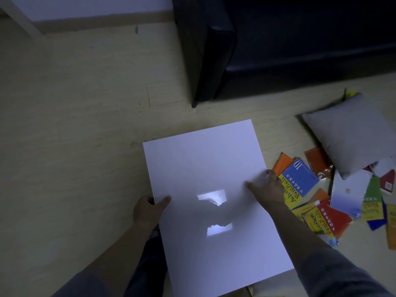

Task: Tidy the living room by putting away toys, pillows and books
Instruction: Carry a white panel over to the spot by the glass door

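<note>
Large white board point(203, 163), glossy, with two bright reflections near its middle, fills the lower centre. It is tilted a bit clockwise and sits over the person's dark trouser leg point(145, 266).

Left hand point(146, 209) grips the board's left edge. Its thumb point(165, 199) lies on top and the other fingers go under the edge, out of sight.

Right hand point(267, 186) is on the board's right edge, higher up than the left. Thumb is spread over the top face and the fingers reach the rim. It is motion-blurred, so cannot tell if the fingers wrap the edge or just lie flat on it. Both forearms are in grey sleeves, coming in from the bottom.

Books point(300, 181) lie in a messy overlapping pile on the floor point(85, 108), just right of the board. Covers are blue, yellow, orange, red, green and white. The nearest ones sit right beside the right hand, and the board edge partly covers them.

Grey pillow point(353, 133) lies on the floor at the far right, its lower corner resting on the book pile. A yellow bit peeks out behind its top corner, too small to identify.

Dark sofa point(289, 50) is at the top right, behind the board and pillow, standing on the floor. Pale wood floor; white wall point(96, 6) and skirting at the top left.
</note>
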